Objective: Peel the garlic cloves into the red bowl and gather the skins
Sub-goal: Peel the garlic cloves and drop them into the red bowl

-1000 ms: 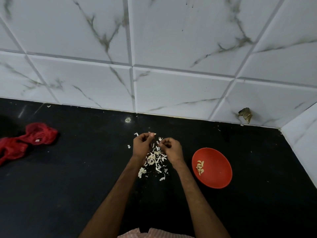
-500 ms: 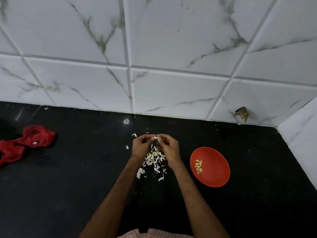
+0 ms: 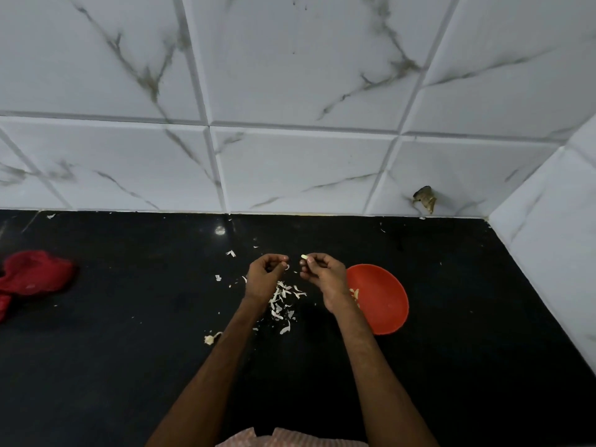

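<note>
Head: clove in right grip (fingertips)

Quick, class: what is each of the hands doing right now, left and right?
Left hand: fingers curled, seems to pinch a scrap of skin.
Right hand: pinching a garlic clove.

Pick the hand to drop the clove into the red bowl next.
Right. The right hand pinches the garlic clove and is next to the red bowl; the left hand is over the skins, farther away.
</note>
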`<state>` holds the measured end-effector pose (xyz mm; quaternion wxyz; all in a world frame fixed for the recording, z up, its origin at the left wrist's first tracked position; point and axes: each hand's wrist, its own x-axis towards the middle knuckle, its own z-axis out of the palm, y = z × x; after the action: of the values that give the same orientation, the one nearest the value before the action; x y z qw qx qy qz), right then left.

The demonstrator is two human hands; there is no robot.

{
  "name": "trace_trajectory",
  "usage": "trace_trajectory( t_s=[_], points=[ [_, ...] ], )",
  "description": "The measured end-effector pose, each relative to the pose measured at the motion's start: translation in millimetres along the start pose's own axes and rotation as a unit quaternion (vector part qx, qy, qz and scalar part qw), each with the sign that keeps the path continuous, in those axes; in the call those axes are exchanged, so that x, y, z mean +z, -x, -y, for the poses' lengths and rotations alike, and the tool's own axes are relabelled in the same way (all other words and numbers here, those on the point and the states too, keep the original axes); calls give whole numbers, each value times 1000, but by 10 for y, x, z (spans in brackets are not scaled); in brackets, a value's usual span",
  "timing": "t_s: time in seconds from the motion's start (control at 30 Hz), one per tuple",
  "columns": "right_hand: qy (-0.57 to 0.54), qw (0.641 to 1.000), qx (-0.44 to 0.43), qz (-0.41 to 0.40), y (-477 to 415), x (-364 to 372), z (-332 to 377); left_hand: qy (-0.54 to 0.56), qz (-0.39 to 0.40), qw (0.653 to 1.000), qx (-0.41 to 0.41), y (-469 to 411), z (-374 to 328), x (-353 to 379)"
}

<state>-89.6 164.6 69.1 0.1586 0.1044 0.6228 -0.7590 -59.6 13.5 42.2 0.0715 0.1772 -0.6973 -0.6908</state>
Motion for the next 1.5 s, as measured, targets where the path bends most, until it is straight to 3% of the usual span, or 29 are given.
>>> trace_trajectory(
  t_s=[0.13, 0.23, 0.37, 0.5, 0.63, 0.73, 0.83, 0.93, 1.03, 1.13, 1.33, 1.5],
  points=[
    [73, 995, -13, -73, 37, -633, -51, -48, 30, 998, -6, 67, 185, 324],
    [208, 967, 23, -145, 53, -1022, -195, -76, 42, 996, -14, 147, 255, 535],
    [320, 937, 11, -138, 85, -1172, -304, -104, 57, 993, -22, 217, 333, 632],
    [383, 912, -66, -127, 142, -1025, -154, -131, -14, 991, -22, 238, 344, 418],
    [404, 901, -138, -68, 170, -624, -157, -169, -110, 979, -24, 315, 461, 28],
    [431, 889, -152, -16, 172, -290, -324, -236, -129, 963, -30, 388, 573, -219],
    [471, 868, -142, 66, 198, -9, -495, -374, -89, 923, -11, 451, 651, -381],
    [530, 818, -165, 153, 158, 197, -695, -469, 14, 883, -4, 529, 681, -457],
    [590, 758, -183, 209, 110, 288, -879, -531, 60, 845, 3, 536, 653, -487],
    [633, 711, -204, 229, 85, 308, -1009, -536, 62, 842, -4, 483, 616, -496],
    [638, 723, -213, 160, 96, 261, -1050, -504, 55, 862, -9, 398, 633, -568],
    [526, 831, -171, 51, 120, 216, -1018, -500, 36, 865, 2, 373, 623, -564]
  ],
)
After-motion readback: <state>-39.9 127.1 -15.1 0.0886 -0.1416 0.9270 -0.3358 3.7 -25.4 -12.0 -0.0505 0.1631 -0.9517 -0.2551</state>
